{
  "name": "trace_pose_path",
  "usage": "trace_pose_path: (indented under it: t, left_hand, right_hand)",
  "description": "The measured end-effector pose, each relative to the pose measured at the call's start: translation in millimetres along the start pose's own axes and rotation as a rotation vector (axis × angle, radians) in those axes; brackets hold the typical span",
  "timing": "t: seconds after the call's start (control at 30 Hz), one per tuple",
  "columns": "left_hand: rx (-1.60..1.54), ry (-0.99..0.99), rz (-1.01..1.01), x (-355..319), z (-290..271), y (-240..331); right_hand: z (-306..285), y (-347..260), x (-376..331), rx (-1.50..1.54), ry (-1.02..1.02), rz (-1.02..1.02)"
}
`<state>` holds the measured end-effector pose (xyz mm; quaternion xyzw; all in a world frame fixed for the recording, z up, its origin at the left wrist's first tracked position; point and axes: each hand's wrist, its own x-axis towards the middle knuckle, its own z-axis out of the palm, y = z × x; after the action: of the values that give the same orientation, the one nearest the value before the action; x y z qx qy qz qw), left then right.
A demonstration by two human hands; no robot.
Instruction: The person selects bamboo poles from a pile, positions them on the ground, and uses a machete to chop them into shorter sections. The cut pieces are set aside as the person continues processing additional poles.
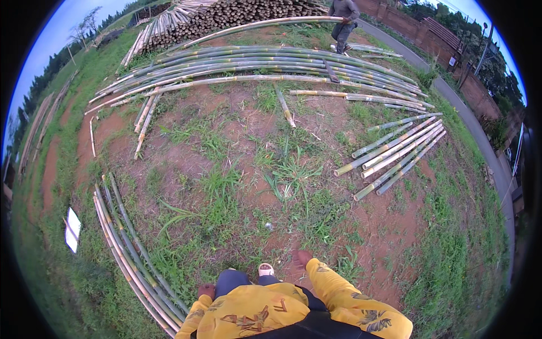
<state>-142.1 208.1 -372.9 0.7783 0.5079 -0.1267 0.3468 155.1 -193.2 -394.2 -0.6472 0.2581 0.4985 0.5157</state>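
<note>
My right hand [302, 259] hangs out in front of my body on the right, over grass and bare soil. Its fingers look stretched and hold nothing. Beside my left thigh, my left hand [206, 290] is loosely curled, with nothing visible in it. Nearest to that hand, several long bamboo poles [134, 254] lie side by side on the ground to the left. Neither hand touches any bamboo. A group of shorter cut bamboo poles [395, 148] rests on the grass ahead to the right.
Long green bamboo poles [237, 60] lie across the ground ahead. Behind them rises a big bamboo stack [243, 25]. At the far right another person [343, 25] holds the end of a long pole. Short bamboo pieces [284, 105] and a white panel [72, 230] lie about. A paved road [474, 121] runs along the right.
</note>
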Motion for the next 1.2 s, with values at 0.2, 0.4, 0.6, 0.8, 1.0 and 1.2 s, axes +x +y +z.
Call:
trace_pose_path:
  t: [0.2,0.4,0.6,0.8,1.0,1.2]
  left_hand:
    - [0.083,-0.345,0.243,91,27,18]
    - [-0.11,-0.675,-0.139,191,27,56]
    - [0.178,-0.649,0.288,243,-31,82]
    - [-0.117,-0.498,-0.093,288,-76,150]
    - [-0.548,-0.325,-0.156,309,-87,222]
    - [-0.624,-0.385,-0.2,296,-57,259]
  right_hand:
    - [-5,30,9,-0.06,0.022,0.187]
    - [14,3,22,-0.919,-0.039,-0.278]
    - [25,-87,39,-1.289,0.076,-0.561]
    - [98,-258,27,-0.035,0.223,-0.288]
    - [108,-275,46,0.022,0.172,-0.261]
    - [39,-191,95,-1.137,0.201,-0.484]
